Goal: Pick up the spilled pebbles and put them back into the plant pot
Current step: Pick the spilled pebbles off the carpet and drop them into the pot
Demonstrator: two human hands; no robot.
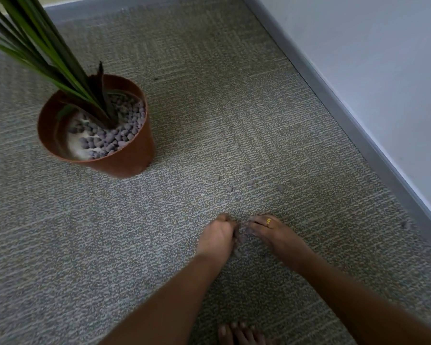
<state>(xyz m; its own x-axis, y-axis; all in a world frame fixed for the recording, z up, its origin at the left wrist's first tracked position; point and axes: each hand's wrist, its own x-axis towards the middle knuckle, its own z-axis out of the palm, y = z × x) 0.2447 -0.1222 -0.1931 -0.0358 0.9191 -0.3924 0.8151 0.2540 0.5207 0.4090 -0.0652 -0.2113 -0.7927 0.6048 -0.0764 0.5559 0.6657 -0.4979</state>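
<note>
On the grey carpet (pixel 159 245), spilled pebbles (pixel 251 183) lay scattered between the hands and the grey skirting (pixel 334 105) of the pale wall (pixel 383 58). The brown plant pot (pixel 125 158), half filled with pebbles beneath long green leaves (pixel 42 51), stood well apart to the left. The left hand (pixel 218 239) was curled and the right hand (pixel 271 235), wearing a gold ring (pixel 268 221), cupped loosely, a few pebbles between them; whether either gripped any, I could not tell. Bare toes (pixel 237 332) showed below.

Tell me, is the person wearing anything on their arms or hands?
Both arms are bare, with no sleeves, gloves or watch in view. The right hand wears a small gold ring on one finger. The left hand shows nothing on it.
</note>
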